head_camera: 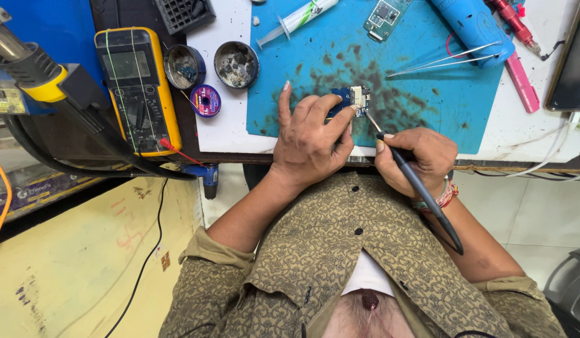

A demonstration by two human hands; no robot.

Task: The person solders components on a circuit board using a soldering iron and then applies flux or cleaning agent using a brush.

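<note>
Seen from above, a person in a patterned olive shirt works at a surface (227, 134) covered by a stained blue mat (421, 94). The left hand (312, 134) presses its fingertips down on a small circuit board (354, 100), pinning it to the mat near the front edge. The right hand (421, 159), at about 4 o'clock from the board, is closed in a pen grip around a dark soldering iron (421, 188) whose tip meets the board's lower right edge.

Risks, as a judgement: the hot tip works just beside the left fingertips, so a small slip could burn them, and the board, held only by finger pressure, could skid or twist, smearing solder across neighbouring contacts. Dwelling too long could lift a pad.

At 1 o'clock lie tweezers (443, 61); at 11 o'clock, two round tins (236, 62) and a syringe (296, 20). A yellow multimeter (136, 87) sits at 9 o'clock.
</note>
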